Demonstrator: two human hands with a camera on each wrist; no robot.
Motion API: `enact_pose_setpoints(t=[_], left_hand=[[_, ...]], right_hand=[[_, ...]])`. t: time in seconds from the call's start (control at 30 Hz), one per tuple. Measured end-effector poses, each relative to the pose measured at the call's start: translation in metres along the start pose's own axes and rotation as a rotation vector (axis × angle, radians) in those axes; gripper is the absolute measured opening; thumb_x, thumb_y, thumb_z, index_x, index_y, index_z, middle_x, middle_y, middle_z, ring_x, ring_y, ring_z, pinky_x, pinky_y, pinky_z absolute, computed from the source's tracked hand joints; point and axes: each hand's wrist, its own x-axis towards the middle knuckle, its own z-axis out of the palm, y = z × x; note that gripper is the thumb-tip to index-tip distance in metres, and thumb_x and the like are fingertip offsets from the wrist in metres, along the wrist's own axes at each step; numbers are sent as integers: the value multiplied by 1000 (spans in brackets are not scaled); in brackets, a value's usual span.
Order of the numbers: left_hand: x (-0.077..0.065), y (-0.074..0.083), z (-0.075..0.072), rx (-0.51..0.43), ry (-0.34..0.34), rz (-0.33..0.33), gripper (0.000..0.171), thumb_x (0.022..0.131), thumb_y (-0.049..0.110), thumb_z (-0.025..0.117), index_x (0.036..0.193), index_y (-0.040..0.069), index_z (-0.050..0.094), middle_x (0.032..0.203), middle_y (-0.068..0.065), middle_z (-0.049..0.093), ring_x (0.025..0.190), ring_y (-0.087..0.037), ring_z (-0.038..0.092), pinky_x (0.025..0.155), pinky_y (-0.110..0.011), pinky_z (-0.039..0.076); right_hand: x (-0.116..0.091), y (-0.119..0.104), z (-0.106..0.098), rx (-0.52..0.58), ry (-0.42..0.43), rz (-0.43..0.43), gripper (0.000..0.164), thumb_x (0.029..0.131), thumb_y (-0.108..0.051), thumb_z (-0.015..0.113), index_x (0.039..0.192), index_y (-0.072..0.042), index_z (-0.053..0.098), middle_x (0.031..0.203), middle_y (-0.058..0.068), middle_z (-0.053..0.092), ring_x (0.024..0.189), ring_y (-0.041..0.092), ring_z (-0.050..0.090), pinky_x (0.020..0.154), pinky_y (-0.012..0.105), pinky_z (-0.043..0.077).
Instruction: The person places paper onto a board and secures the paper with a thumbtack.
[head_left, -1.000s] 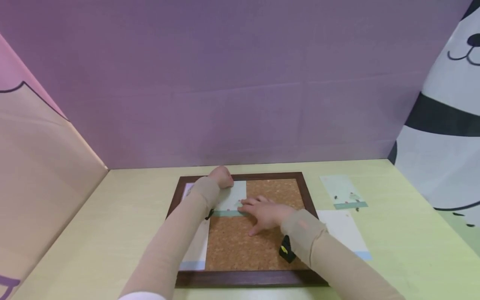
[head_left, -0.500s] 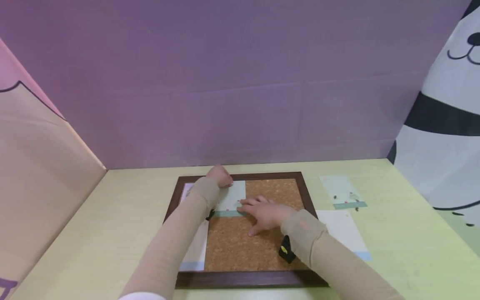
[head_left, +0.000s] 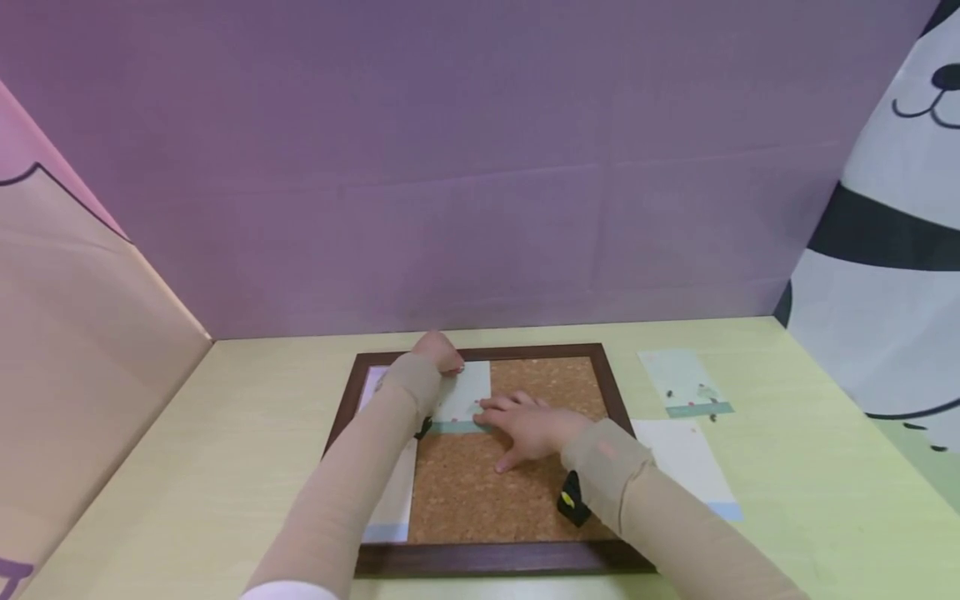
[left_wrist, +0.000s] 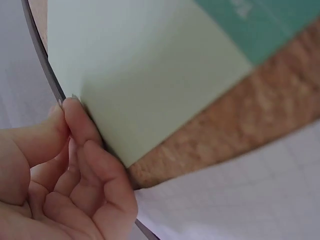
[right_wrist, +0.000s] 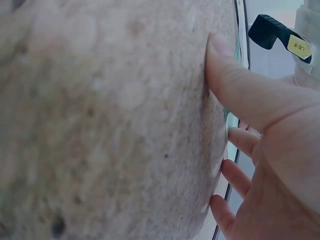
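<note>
A sheet of white paper with a green band (head_left: 471, 385) lies on a cork board in a dark frame (head_left: 480, 557). My left hand (head_left: 437, 352) is at its upper edge. In the left wrist view, thumb and curled index finger (left_wrist: 80, 120) pinch together right at the sheet's edge; anything small between the tips is hidden. My right hand (head_left: 528, 427) lies flat, fingers spread, over the sheet's lower right corner and the bare cork. In the right wrist view its thumb (right_wrist: 235, 80) rests close along the cork (right_wrist: 125, 125).
Other white sheets, partly under the left forearm, line the board's left side, one with a blue band (head_left: 388, 508). Right of the frame, a green-banded sheet (head_left: 684, 377) and a blue-banded sheet (head_left: 693, 467) lie on the pale table (head_left: 817, 492). A purple backdrop (head_left: 480, 183) stands behind.
Both hands stay almost in place. My left hand shifts only very slightly at the sheet's upper edge, and the head view drifts a little.
</note>
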Motion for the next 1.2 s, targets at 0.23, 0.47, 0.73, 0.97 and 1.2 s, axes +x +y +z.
enact_pose_setpoints(t=[0.23, 0.47, 0.73, 0.97, 1.2], left_hand=[[-7, 1, -2, -109, -14, -51, 16, 85, 18, 63, 77, 5, 68, 48, 5, 48, 47, -7, 47, 56, -16, 40], [-6, 1, -2, -91, -7, -62, 17, 86, 21, 65, 81, 5, 70, 47, 6, 48, 49, -7, 48, 62, -17, 43], [-13, 3, -4, -98, 12, -65, 19, 86, 19, 65, 72, 7, 67, 48, 6, 48, 52, -9, 49, 62, -18, 43], [-13, 4, -3, -63, 52, -41, 21, 84, 19, 67, 66, 8, 63, 53, 3, 49, 61, -13, 53, 74, -23, 49], [-20, 7, -4, -122, 54, -66, 16, 86, 18, 67, 82, 3, 69, 55, 2, 51, 65, -14, 55, 79, -26, 50]], right_hand=[[-1, -2, 0, 14, -15, 30, 70, 82, -36, 71, 144, -26, 40, 156, -8, 21, 144, 24, 14, 115, 53, 17], [0, -2, -1, 19, -15, 28, 70, 82, -36, 71, 144, -26, 40, 156, -8, 21, 144, 24, 14, 114, 53, 17], [0, -2, -1, 12, -21, 22, 69, 83, -37, 70, 144, -26, 39, 156, -7, 20, 144, 24, 14, 115, 53, 17], [0, 0, 0, 16, -14, 12, 70, 83, -37, 70, 144, -25, 39, 156, -6, 20, 144, 25, 14, 115, 54, 16], [1, 2, 0, 17, -15, 7, 70, 83, -37, 70, 144, -25, 39, 156, -5, 20, 144, 26, 14, 114, 54, 16]])
